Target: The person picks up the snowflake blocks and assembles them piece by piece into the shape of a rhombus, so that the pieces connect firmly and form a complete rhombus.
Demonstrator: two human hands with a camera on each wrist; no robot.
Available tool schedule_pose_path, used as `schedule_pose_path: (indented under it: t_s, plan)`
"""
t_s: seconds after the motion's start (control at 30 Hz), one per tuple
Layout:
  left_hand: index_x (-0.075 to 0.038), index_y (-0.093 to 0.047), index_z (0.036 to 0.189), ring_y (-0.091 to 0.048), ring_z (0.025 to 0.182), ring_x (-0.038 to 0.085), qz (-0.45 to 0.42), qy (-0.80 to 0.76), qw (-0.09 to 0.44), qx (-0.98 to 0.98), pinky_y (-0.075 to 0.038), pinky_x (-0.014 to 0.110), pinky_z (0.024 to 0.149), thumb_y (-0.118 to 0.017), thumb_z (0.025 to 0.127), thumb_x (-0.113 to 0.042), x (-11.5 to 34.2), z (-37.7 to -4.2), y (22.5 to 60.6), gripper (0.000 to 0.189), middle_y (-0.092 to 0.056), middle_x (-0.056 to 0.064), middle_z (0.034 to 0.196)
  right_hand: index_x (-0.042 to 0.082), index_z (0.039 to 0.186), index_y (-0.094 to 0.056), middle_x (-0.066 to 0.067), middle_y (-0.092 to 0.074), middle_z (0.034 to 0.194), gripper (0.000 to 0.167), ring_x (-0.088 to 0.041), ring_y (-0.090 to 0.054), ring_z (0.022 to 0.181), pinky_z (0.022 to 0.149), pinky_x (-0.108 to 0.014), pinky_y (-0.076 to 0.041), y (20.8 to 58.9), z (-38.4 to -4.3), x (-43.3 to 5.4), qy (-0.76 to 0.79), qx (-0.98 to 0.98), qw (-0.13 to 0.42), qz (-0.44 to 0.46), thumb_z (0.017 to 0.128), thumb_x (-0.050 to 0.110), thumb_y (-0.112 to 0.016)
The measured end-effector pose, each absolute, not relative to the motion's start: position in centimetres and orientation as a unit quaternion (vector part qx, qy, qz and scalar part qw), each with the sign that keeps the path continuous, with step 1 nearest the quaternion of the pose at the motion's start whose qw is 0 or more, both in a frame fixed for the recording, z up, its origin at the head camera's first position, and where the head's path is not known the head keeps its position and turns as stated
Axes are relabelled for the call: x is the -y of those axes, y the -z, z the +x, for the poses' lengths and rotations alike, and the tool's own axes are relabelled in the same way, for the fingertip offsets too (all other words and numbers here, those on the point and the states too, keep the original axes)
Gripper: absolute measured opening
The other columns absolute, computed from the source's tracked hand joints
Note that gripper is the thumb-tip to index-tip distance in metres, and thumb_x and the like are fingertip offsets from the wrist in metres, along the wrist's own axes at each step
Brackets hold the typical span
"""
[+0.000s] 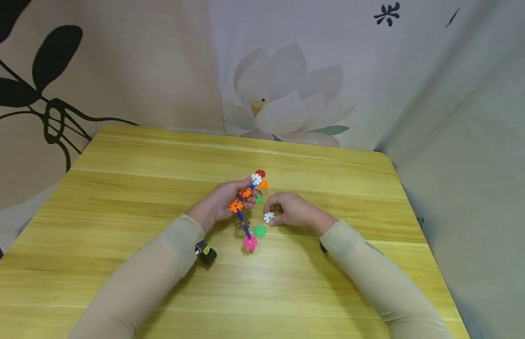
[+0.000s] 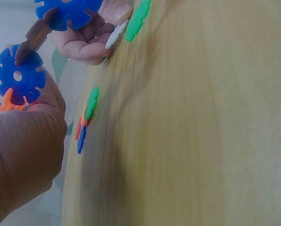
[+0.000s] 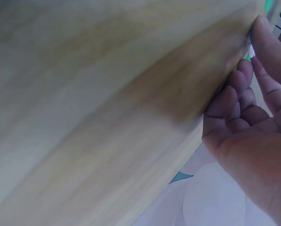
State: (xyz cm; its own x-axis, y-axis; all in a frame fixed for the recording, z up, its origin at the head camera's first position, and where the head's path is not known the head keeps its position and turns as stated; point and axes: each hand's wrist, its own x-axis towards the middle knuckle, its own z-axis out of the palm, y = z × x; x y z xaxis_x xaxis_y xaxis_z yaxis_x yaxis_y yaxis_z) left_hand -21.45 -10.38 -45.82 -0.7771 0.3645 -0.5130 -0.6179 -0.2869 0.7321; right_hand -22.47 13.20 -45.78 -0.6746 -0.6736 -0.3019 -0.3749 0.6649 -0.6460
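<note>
My left hand (image 1: 223, 200) holds a chain of slotted plastic discs. Down the chain come a white disc (image 1: 256, 179), orange discs (image 1: 235, 205) joined by blue ones, a brown disc (image 1: 243, 223) and a pink disc (image 1: 250, 243) at the near end. Between thumb and fingers, my right hand (image 1: 293, 210) pinches a loose white disc (image 1: 268, 217), just right of the chain. A green disc (image 1: 259, 230) lies on the table close by it. In the right wrist view my right hand (image 3: 253, 108) hides most of the white disc.
Past my left fingers are another green disc (image 1: 258, 198), an orange disc (image 1: 263, 184) and a red disc (image 1: 260, 173). The left wrist view shows a green disc (image 2: 91, 102) and a blue disc (image 2: 81, 140) on the wooden table (image 1: 330, 292). Printed curtains hang behind it.
</note>
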Motion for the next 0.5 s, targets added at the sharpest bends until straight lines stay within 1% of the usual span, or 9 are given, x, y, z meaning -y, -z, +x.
schedule_pose_path:
  t_s: [0.1,0.2,0.3,0.4,0.5]
  plan:
    - [0.002,-0.05,0.139,-0.066,0.071,0.011,-0.125,-0.792,0.311,-0.511,-0.059,0.017,0.061,-0.049,0.115,-0.038,10.4,-21.4,45.9,0.047,-0.068,0.001,0.094,0.02,0.11,-0.075,0.004,-0.073,0.111,0.021,-0.013,-0.066,0.105,0.099,-0.037,-0.06,45.9,-22.5,-13.3,0.284,-0.87,0.273,-0.297,0.092,0.019,-0.086]
    - [0.0,-0.05,0.137,-0.066,0.071,0.01,-0.126,-0.793,0.312,-0.508,-0.06,0.017,0.061,-0.049,0.115,-0.038,10.4,-21.5,45.9,0.045,-0.068,0.002,0.097,0.019,0.107,-0.074,0.004,-0.074,0.103,0.018,-0.013,-0.066,0.096,0.09,-0.033,-0.06,45.7,-22.5,-13.5,0.296,-0.866,0.282,-0.287,0.093,0.018,-0.085]
    - [-0.001,-0.051,0.136,-0.067,0.072,0.01,-0.129,-0.794,0.314,-0.504,-0.06,0.017,0.063,-0.05,0.114,-0.039,10.4,-21.6,46.0,0.043,-0.069,0.005,0.104,0.016,0.103,-0.074,0.002,-0.074,0.095,0.014,-0.012,-0.065,0.088,0.082,-0.029,-0.058,45.3,-22.7,-13.7,0.307,-0.87,0.275,-0.27,0.093,0.017,-0.085]
    - [-0.001,-0.051,0.141,-0.068,0.074,0.011,-0.131,-0.79,0.313,-0.51,-0.061,0.017,0.064,-0.05,0.114,-0.039,10.4,-21.7,46.1,0.046,-0.068,0.009,0.115,0.014,0.103,-0.077,0.0,-0.076,0.095,0.011,-0.012,-0.065,0.086,0.079,-0.027,-0.057,44.9,-23.2,-13.8,0.323,-0.886,0.229,-0.239,0.096,0.019,-0.083]
    - [0.001,-0.051,0.148,-0.069,0.077,0.012,-0.131,-0.785,0.313,-0.519,-0.062,0.017,0.066,-0.05,0.115,-0.037,10.5,-21.7,46.2,0.051,-0.066,0.017,0.131,0.011,0.107,-0.079,-0.004,-0.078,0.098,0.013,-0.016,-0.068,0.088,0.078,-0.028,-0.059,44.4,-23.7,-13.7,0.364,-0.896,0.173,-0.185,0.099,0.021,-0.079]
